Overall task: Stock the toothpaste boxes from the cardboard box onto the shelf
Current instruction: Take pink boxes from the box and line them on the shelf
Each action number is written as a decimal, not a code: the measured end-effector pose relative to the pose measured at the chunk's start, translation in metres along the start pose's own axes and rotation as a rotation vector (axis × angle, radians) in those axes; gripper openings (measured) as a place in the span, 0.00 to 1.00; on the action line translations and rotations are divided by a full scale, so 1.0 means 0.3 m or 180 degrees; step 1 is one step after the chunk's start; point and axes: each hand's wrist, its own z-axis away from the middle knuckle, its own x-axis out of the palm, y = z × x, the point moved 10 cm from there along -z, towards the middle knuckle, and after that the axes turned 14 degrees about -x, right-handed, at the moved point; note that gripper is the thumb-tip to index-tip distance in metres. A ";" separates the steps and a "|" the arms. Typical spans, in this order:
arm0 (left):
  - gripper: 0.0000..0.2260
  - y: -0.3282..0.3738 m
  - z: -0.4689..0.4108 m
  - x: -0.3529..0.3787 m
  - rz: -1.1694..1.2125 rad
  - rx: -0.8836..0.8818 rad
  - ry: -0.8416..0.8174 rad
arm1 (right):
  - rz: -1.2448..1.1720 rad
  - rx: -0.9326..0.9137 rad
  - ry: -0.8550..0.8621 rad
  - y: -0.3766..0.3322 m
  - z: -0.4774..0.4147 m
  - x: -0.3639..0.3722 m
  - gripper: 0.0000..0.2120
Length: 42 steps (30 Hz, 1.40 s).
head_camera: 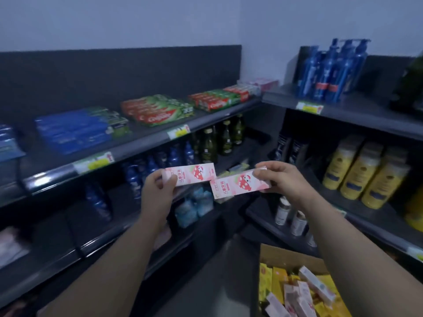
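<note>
In front of the dark metal shelving (137,150): two long pink printed card toothpaste boxes were held at mid height, one per hand, their inner ends close together.
Left hand (158,188): its fingers were curled round the left end of the left pink box (194,173), with the thumb across the front face.
Right hand (281,177): it pinched the right end of the right pink box (238,185) between thumb and fingers.
Brown cardboard box (286,255): it stood open at the lower right, with more pink and yellow cartons jumbled inside.
Top shelf stock: flat stacks of blue cartons (75,130) and red-and-green cartons (158,110) lay there. A pale pink stack (265,83) lay at the far corner, probably where these two belonged.
Weight: the boxes looked light enough for a one-handed carry.
Stiffness: the thin card was likely rigid lengthwise but easy to dent under a hard squeeze.
Surface: the print seemed glossy, so it may have been a little slippery.
Where to hold: the end grips left each free end unsupported. A hold nearer mid-length, across the narrow sides, would probably have steadied each box for laying flat on a stack.
</note>
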 end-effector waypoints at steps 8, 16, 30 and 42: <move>0.16 0.151 0.062 -0.570 0.0589 0.0003 0.0707 | -0.0169 -0.0444 -0.0570 -0.263 -0.007 0.550 0.09; 0.14 0.292 0.287 -1.224 0.0785 0.0289 0.1360 | -0.0452 -0.0628 -0.1233 -0.463 0.142 1.175 0.09; 0.15 0.357 0.448 -2.042 0.0616 0.0308 0.2274 | -0.0762 -0.0853 -0.1774 -0.638 0.304 1.942 0.08; 0.15 0.428 0.194 -2.334 0.0155 0.0240 0.2498 | -0.0855 -0.1017 -0.2277 -0.726 0.081 2.393 0.09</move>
